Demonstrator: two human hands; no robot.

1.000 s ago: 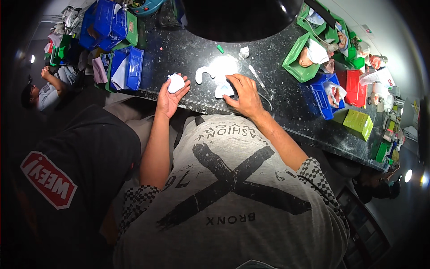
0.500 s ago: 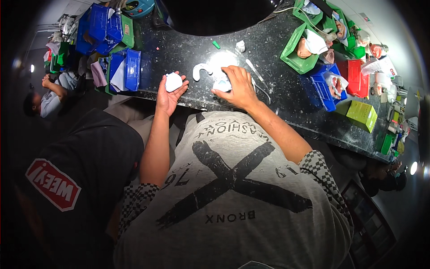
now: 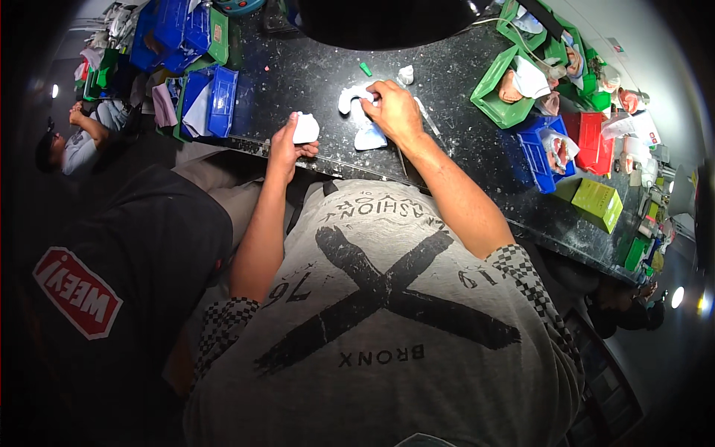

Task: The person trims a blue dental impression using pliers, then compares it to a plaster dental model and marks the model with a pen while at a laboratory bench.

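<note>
Left hand (image 3: pixel 284 149) gripping a white plaster-like block (image 3: pixel 305 129) between thumb and fingers, right hand (image 3: pixel 397 112) pinching a white horseshoe-shaped arch (image 3: pixel 346 97), black bench (image 3: pixel 305 74) beneath

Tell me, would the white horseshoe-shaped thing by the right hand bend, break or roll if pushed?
The white arch is probably stiff, since its curve looks smooth beside the right hand. It might break if dropped, being a narrow curve. It probably wouldn't roll far: it doesn't look like a full ring.
</note>
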